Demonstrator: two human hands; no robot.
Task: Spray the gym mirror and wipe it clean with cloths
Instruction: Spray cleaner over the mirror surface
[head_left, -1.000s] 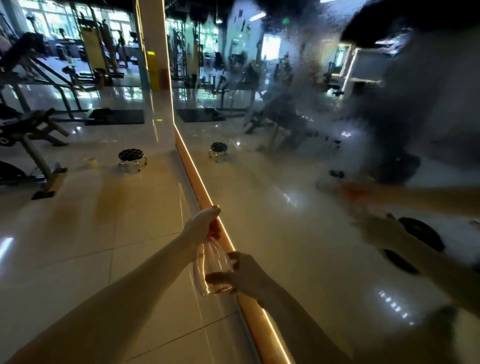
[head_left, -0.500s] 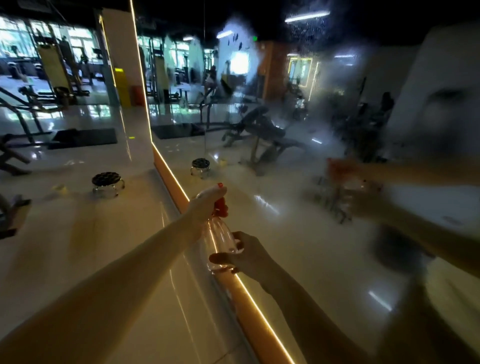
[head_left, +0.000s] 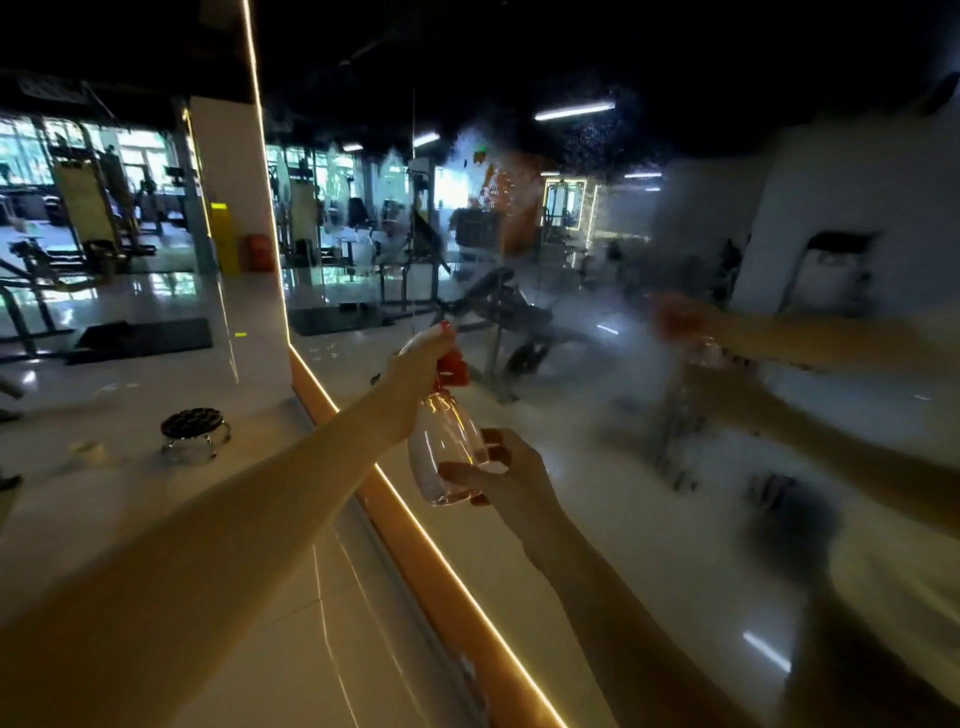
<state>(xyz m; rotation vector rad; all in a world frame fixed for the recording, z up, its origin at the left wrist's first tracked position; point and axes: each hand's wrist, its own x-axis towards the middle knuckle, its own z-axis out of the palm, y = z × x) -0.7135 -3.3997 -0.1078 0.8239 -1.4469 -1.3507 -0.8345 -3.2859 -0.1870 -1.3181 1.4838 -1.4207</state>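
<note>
misted gym mirror (head_left: 649, 530), l hand (head_left: 413, 366) grips spray bottle (head_left: 447, 441) top, r hand (head_left: 514, 480) grips base

Spray head (head_left: 453, 367): partly hidden behind the left hand (head_left: 415, 364); the trigger is not seen.
Spray bottle (head_left: 445, 441): the base is covered in part by the right hand (head_left: 511, 475); the liquid level cannot be told.
Forearms: both are cut off by the near edge.
Mirror (head_left: 649, 561): cut off at the right and near edges; the right part is fogged, so the reflected hands and figure are blurred.
Floor object (head_left: 85, 449), far left: too small to be identified.
</note>
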